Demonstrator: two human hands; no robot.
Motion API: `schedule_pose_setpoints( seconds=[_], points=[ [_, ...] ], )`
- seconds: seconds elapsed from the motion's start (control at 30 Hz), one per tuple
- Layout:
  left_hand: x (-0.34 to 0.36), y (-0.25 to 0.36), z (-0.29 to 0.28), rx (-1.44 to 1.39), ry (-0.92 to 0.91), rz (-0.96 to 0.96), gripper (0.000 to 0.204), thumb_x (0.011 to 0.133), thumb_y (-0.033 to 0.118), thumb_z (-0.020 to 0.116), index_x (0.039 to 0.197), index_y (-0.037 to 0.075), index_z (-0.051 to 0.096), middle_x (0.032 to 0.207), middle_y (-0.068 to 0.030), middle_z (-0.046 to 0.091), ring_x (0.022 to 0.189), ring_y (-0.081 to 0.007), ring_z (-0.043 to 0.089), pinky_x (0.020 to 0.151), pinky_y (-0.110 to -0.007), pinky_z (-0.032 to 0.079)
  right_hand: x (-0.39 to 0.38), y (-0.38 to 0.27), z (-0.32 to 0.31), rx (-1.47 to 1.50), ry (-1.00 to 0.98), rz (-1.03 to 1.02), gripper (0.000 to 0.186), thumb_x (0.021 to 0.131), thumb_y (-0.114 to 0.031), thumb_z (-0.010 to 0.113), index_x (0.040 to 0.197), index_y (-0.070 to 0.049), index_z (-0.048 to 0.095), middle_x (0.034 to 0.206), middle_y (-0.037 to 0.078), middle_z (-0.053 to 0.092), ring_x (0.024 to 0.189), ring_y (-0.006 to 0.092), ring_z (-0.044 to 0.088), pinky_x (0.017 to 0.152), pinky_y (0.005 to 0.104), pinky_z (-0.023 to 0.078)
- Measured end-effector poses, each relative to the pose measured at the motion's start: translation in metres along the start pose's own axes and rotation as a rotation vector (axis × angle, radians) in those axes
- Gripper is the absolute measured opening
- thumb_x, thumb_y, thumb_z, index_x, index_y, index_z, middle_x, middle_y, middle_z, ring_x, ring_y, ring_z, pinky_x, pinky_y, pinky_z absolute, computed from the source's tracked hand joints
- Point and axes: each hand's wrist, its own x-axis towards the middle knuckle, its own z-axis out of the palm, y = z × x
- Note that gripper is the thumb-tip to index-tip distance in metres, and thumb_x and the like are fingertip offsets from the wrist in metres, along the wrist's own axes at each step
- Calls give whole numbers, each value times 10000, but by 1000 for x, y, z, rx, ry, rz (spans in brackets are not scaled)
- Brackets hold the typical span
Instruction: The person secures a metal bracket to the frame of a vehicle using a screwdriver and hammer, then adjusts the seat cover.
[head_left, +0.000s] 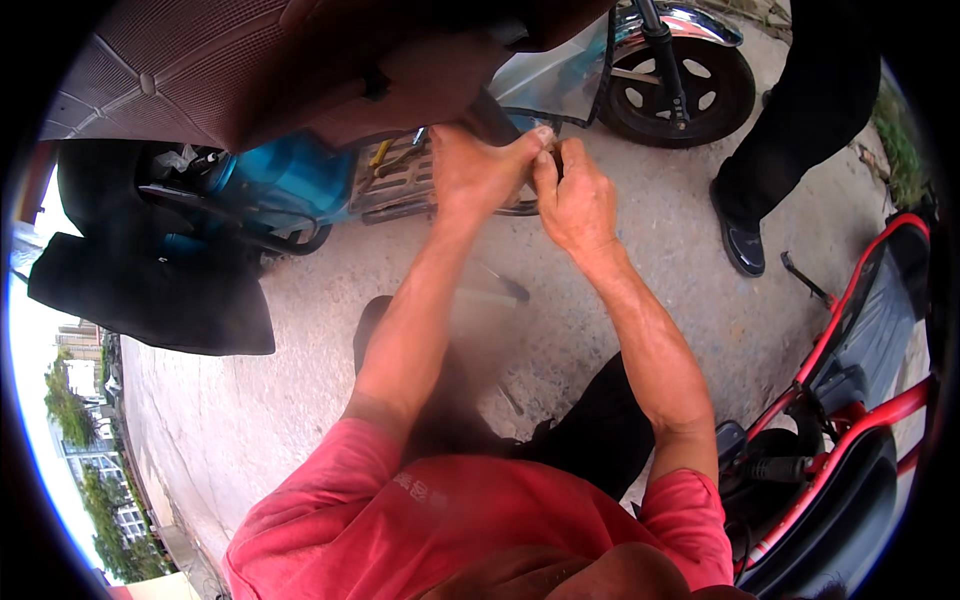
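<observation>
Both my hands work close together at the side of a blue vehicle with a slatted footboard. My left hand is closed around the lower part of a dark bar, its thumb stretched toward the right hand. Thumb and bent fingers of my right hand pinch something small beside the left thumb; the fingers hide what it is. On the footboard, left of my left hand, lies a tool with a yellow handle, perhaps pliers. A slim tool with a dark end rests on the concrete below my hands.
A brown quilted seat overhangs the top left. The front wheel stands at upper right, beside another person's dark-trousered leg and black shoe. Black cloth hangs at left. A red-framed vehicle stands at right.
</observation>
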Motion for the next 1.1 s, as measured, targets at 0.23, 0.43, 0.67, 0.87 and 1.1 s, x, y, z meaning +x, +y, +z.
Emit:
schedule_pose_setpoints(
  seconds=[0.23, 0.43, 0.67, 0.87, 1.1],
  points=[
    [-1, 1, -1, 10, 59, 83, 545, 669, 306, 856, 991, -75, 636, 942, -156, 703, 852, -232, 678, 795, -365, 552, -1, -5, -7, 127, 42, 44, 284, 963, -307, 619, 905, -29, 608, 800, 210, 688, 758, 440, 668, 661, 515, 507],
    [-1, 3, -4, -30, -6, 8, 601, 651, 338, 876, 997, -90, 634, 974, -198, 693, 898, -294, 677, 820, -401, 548, 5, -4, -10, 30, -87, 94, 372, 1001, -362, 580, 913, -2, 615, 776, 215, 680, 751, 447, 664, 651, 486, 507],
    [0, 3, -1, -48, -27, -7, 666, 631, 375, 899, 1004, -107, 631, 1013, -246, 681, 952, -366, 675, 850, -443, 542, 9, 1, -14, 78, -82, 29, 297, 976, -285, 623, 896, 0, 606, 810, 205, 697, 786, 443, 664, 665, 479, 511],
    [-1, 0, -4, -64, -71, -76, 678, 625, 380, 898, 1014, -108, 633, 1026, -256, 681, 954, -374, 680, 851, -451, 543, 13, 5, -17, 20, -162, 9, 286, 973, -276, 630, 934, 7, 631, 823, 189, 701, 780, 372, 678, 684, 434, 515],
    [-9, 2, -3, -163, -92, -55, 605, 622, 346, 880, 1003, -68, 659, 1008, -212, 697, 928, -334, 690, 843, -430, 546, 47, 62, 22, 553, -217, 337, 279, 1012, -249, 547, 1020, 3, 666, 900, 63, 706, 818, 191, 652, 730, 344, 510]
  ],
)
